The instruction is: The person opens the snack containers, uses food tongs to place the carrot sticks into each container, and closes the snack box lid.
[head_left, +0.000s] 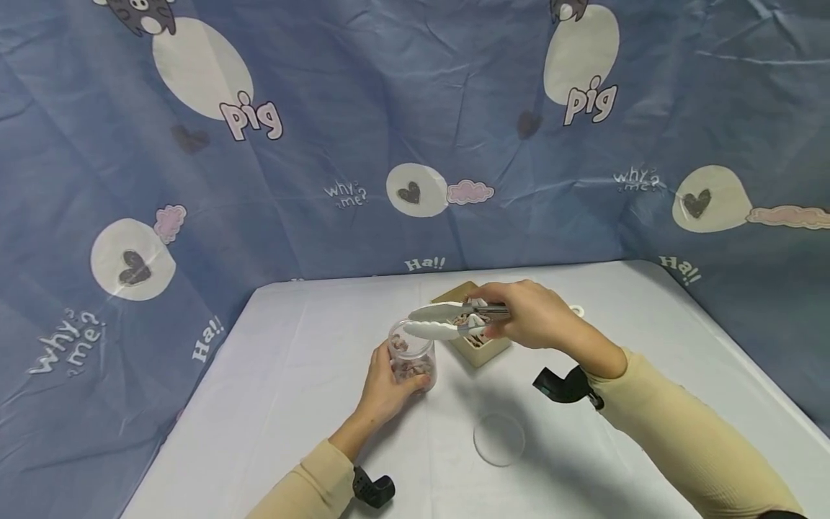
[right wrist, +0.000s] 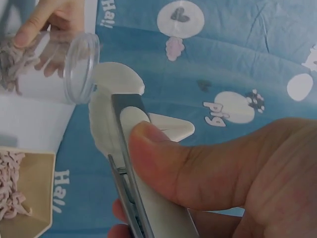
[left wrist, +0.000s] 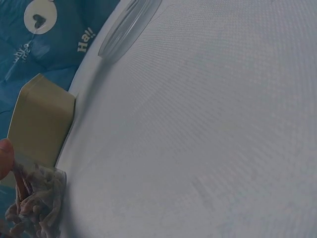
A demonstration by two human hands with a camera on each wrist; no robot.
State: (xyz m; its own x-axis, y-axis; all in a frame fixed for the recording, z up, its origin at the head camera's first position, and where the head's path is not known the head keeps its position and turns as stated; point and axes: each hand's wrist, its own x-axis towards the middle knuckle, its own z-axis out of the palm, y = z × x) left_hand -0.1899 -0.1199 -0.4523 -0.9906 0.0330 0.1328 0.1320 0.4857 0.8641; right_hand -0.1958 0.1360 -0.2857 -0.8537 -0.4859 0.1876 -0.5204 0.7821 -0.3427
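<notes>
My left hand [head_left: 382, 389] grips a clear round jar [head_left: 421, 349] around its side, thumb at the front. The jar stands open-mouthed, with pinkish-grey twisted pieces [left wrist: 37, 201] in its lower part. My right hand [head_left: 534, 313] holds metal tongs with scalloped white tips [head_left: 436, 311], thumb pressed along one arm in the right wrist view. The tips overlap the jar's mouth in the head view, spread slightly apart with nothing visible between them. Beneath the tongs and right hand, a tan box [head_left: 489, 353] holds more of these pieces [right wrist: 10, 186].
A clear round lid [head_left: 499, 440] lies on the white-covered table [head_left: 311, 375], in front of the box. Behind my right wrist, a small white ring-shaped thing [head_left: 576, 311] shows partly. A blue printed cloth [head_left: 402, 130] hangs behind the table's far edge.
</notes>
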